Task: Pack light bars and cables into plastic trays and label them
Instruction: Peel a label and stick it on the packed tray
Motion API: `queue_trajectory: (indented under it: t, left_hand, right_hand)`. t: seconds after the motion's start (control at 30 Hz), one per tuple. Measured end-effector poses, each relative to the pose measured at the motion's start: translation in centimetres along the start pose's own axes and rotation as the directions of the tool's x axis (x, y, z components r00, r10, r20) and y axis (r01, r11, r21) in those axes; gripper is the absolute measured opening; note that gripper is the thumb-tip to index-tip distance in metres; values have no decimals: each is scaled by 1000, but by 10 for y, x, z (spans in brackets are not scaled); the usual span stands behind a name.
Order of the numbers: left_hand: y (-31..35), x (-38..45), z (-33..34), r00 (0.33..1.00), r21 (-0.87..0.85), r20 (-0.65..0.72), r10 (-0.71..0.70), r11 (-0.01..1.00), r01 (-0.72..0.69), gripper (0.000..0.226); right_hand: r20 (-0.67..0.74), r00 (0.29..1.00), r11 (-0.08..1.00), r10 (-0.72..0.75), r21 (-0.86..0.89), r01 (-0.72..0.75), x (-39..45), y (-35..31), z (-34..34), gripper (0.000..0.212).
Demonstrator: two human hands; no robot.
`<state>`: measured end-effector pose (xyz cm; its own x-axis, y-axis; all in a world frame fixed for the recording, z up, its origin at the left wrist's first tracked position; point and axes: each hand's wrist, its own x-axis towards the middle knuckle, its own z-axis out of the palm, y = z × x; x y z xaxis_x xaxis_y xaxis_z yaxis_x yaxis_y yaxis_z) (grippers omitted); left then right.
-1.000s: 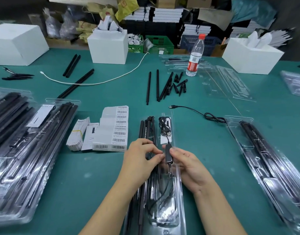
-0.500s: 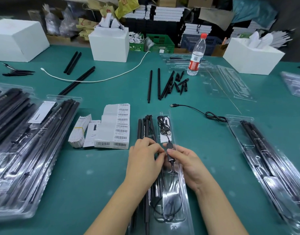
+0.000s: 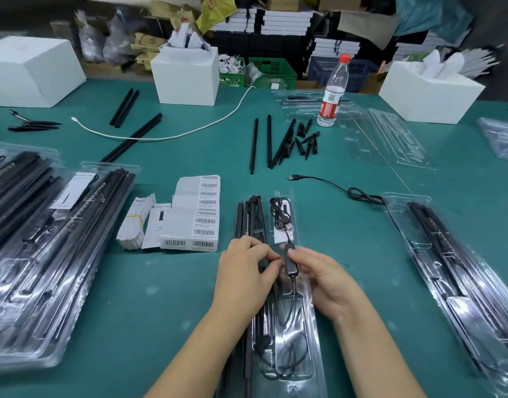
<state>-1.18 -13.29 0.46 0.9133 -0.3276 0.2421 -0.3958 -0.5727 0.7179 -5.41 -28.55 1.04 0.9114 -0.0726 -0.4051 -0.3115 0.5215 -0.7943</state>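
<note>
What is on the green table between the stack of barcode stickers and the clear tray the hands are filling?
In the head view, nothing: only bare green table lies between the white barcode label sheets and the clear plastic tray.

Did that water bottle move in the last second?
No. The water bottle stands in the same spot, just right of the loose black bars.

Water bottle [image 3: 332, 91] stands near white boxes [image 3: 186, 77].
</note>
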Motion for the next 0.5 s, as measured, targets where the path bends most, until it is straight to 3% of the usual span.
queue_trajectory:
  t: [0.23, 0.5]
  left_hand:
    - [6, 3, -2, 998, 10, 48, -48, 999, 47, 6]
    - [8, 5, -1, 999, 140, 33, 17, 990, -21, 5]
  right_hand:
    - [11, 999, 999, 31, 38, -32, 0, -2, -4, 23]
    - [34, 999, 999, 3, 53, -5, 3, 0, -8, 26]
